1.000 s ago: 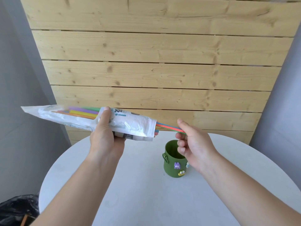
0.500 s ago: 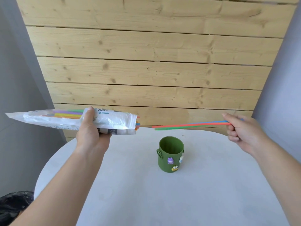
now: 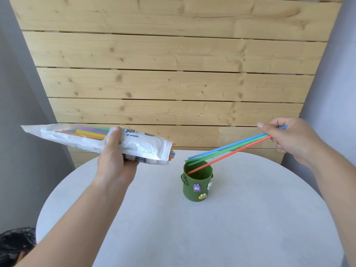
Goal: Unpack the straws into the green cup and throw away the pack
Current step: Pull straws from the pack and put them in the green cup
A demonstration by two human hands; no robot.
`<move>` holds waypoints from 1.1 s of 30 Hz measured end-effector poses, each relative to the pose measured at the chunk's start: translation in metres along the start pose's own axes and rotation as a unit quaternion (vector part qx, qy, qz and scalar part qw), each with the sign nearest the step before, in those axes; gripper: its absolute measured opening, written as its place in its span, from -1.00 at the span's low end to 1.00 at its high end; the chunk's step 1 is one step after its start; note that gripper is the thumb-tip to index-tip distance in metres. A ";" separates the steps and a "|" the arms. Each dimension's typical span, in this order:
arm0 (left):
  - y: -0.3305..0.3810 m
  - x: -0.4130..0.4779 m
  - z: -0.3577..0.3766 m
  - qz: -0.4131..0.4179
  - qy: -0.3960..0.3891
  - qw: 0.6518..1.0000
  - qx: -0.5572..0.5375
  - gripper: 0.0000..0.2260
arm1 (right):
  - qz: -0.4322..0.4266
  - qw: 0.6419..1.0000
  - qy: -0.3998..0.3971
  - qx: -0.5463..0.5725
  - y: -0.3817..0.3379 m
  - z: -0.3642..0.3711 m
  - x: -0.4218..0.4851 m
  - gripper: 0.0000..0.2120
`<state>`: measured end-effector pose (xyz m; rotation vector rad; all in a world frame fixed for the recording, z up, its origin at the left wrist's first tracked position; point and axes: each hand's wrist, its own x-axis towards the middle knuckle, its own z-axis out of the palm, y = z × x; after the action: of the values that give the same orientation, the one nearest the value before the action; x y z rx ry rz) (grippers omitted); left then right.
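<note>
1. Hands: two, the left hand point(image 3: 113, 160) and the right hand point(image 3: 289, 139).
2. Loose straws point(image 3: 231, 147): three, all in the right hand. One is blue, one green and one red.
3. Pack point(image 3: 142, 145): one, in the left hand.
4. Packed straws point(image 3: 90, 132): several, in purple, green, yellow and orange. They overlap inside the wrapper, so their number cannot be told.
5. Green cup point(image 3: 189, 191): one.
6. Small figures point(image 3: 196, 187) on the cup's wall: three show. One is purple, one whitish and one yellow with eyes.
7. Table point(image 3: 231, 228): one, round and white.
8. Black bag point(image 3: 15, 243): one, at the lower left edge.
</note>
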<state>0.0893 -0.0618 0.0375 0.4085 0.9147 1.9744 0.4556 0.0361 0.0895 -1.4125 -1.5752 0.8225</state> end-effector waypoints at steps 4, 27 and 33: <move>-0.002 -0.003 0.001 -0.003 -0.005 1.000 0.006 -0.78 | -0.018 1.000 0.004 -0.024 -0.010 -0.003 0.001 -0.69; 0.001 -0.015 0.008 -0.033 -0.023 0.999 -0.021 -0.74 | -0.119 0.916 0.202 -0.327 -0.044 0.078 -0.009 -0.48; 0.010 -0.019 0.013 -0.028 -0.027 0.999 -0.034 -0.81 | -0.212 0.956 0.120 -0.162 -0.079 0.107 -0.054 -0.64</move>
<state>0.1014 -0.0753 0.0547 0.3914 0.8130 1.9282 0.3256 -0.0218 0.1050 -1.2654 -1.7838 0.1367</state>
